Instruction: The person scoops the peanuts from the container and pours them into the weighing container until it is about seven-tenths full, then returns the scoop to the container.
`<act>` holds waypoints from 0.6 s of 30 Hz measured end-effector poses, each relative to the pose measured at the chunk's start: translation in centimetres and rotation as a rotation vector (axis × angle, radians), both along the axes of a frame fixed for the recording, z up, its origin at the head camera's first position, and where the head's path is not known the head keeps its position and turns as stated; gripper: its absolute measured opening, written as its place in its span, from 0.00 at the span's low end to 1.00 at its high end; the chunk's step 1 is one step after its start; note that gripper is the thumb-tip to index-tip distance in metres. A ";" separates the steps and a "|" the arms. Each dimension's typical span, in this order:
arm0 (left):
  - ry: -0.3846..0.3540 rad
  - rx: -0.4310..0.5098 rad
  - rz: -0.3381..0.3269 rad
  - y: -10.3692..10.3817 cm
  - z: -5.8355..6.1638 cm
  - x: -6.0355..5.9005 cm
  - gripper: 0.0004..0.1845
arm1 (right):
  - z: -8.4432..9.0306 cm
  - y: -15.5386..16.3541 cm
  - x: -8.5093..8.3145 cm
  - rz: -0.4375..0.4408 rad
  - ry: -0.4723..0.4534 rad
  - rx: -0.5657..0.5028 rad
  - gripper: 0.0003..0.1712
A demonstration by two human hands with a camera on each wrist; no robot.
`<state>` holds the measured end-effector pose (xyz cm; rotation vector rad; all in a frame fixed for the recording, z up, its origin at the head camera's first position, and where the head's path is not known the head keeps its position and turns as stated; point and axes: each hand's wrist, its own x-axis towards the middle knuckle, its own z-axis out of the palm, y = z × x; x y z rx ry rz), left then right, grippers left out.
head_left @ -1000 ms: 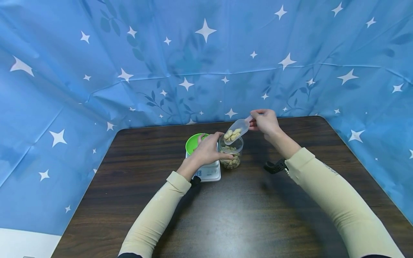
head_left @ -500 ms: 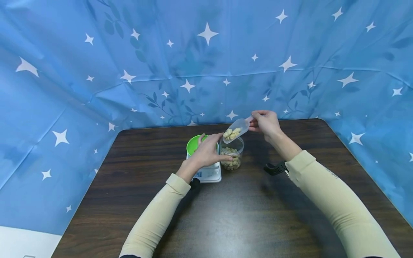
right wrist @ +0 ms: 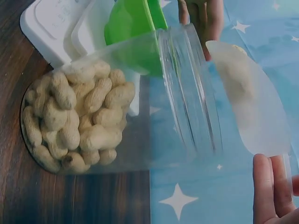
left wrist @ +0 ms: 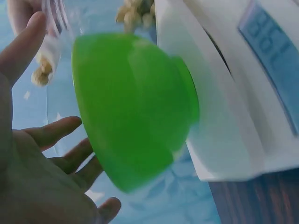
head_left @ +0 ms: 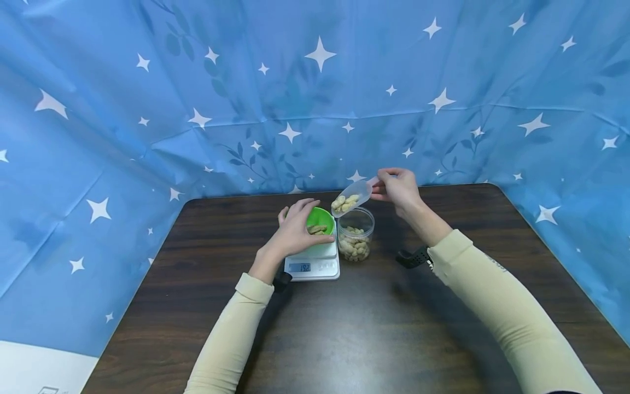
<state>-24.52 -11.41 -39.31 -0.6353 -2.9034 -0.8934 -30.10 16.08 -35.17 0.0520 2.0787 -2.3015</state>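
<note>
From the head view we see the left hand (head_left: pixel 295 230) with relaxed fingers resting against the rim of the small green plastic bowl (head_left: pixel 321 221), at the bowl's nine o'clock; half a second ago it rested on the clear round plastic jar of peanuts (head_left: pixel 355 234). The bowl sits on the white digital kitchen scale (head_left: pixel 315 262), whose blue display seems to read 19.2. The right hand (head_left: pixel 400 187) pinches the handle of the clear plastic scoop (head_left: pixel 350 197), loaded with peanuts, now over the gap between bowl and jar, on the dark wooden desk (head_left: pixel 344 328).

At the left wrist we see open fingers (left wrist: pixel 51 133) beside the bowl; digits blurred.

At the right wrist, fingertips (right wrist: pixel 271 186) grip the scoop at five o'clock.
</note>
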 end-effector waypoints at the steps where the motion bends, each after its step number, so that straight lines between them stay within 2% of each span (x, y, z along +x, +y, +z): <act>1: -0.013 0.001 0.014 -0.4 -0.1 0.1 0.53 | 0.0 -0.2 0.0 -0.002 0.002 0.001 0.26; 8: -0.113 0.010 0.081 -2.6 -0.5 0.1 0.61 | -0.1 -1.9 -0.2 -0.001 0.036 0.018 0.23; 18: -0.192 -0.007 0.080 -3.5 -1.0 -0.2 0.66 | -0.3 -3.9 -0.2 -0.004 0.062 0.092 0.22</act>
